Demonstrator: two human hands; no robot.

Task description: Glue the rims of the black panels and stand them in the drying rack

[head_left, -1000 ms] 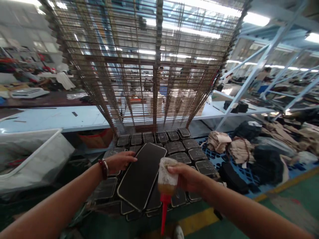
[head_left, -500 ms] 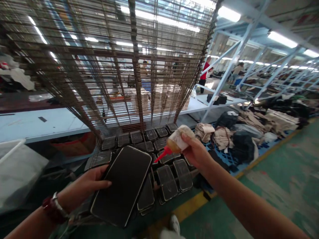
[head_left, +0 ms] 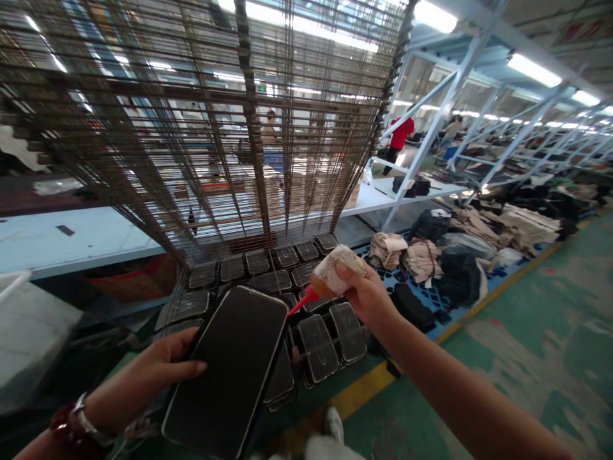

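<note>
My left hand (head_left: 158,370) grips a flat black panel (head_left: 230,367) with rounded corners and a pale edge, holding it tilted in front of me. My right hand (head_left: 368,294) is closed round a squeeze bottle (head_left: 332,271) of amber glue. Its red nozzle (head_left: 299,303) points down-left and nearly touches the panel's upper right edge. Below both hands, several similar black panels (head_left: 325,338) lie in rows on the lowest wire shelf.
A tall rack of wire shelves (head_left: 215,128) rises right ahead. Light blue tables (head_left: 86,239) and a blue metal frame (head_left: 445,108) stand behind it. Piles of beige and black pieces (head_left: 431,255) lie on a blue pallet at right. Other people work farther back.
My left hand drew the black panel down and toward me. My right hand swung the bottle from nozzle-down to nozzle pointing left at the panel's edge. My view turned right.
</note>
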